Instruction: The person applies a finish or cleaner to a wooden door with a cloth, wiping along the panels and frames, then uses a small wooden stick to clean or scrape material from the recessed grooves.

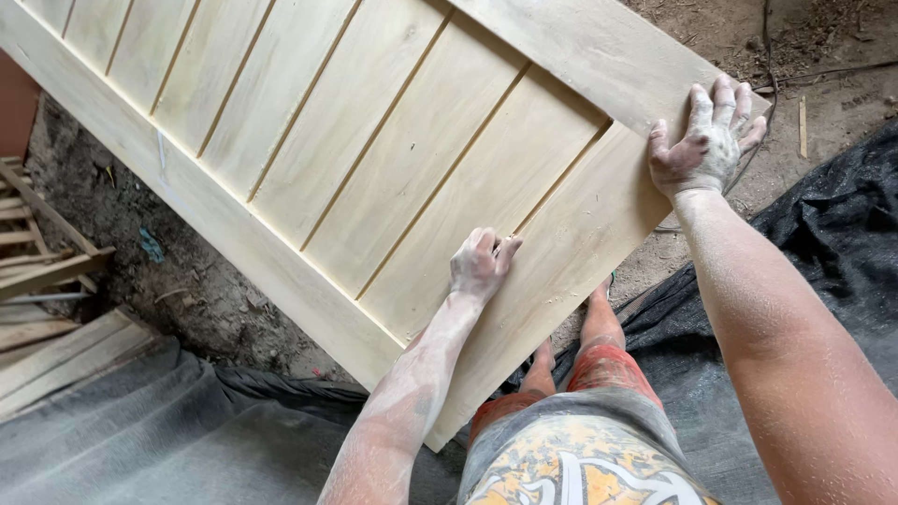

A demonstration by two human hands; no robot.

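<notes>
A large pale wooden door panel (374, 140) with grooved slats and a flat frame runs from the top left down to the lower middle. My left hand (481, 262), dusted white, presses on the panel's lower part with its fingers curled; whether something small lies under the fingers is hidden. My right hand (708, 140), also dusty, lies flat with fingers spread on the panel's right corner, near its edge. My legs in patterned shorts (580, 449) stand below the panel.
Dirt ground (178, 271) lies under the panel. Black sheeting (832, 243) covers the ground at right and grey sheeting (140, 440) at lower left. Wooden slats and planks (47, 309) lie at the left edge. A cable (795, 75) crosses the ground at top right.
</notes>
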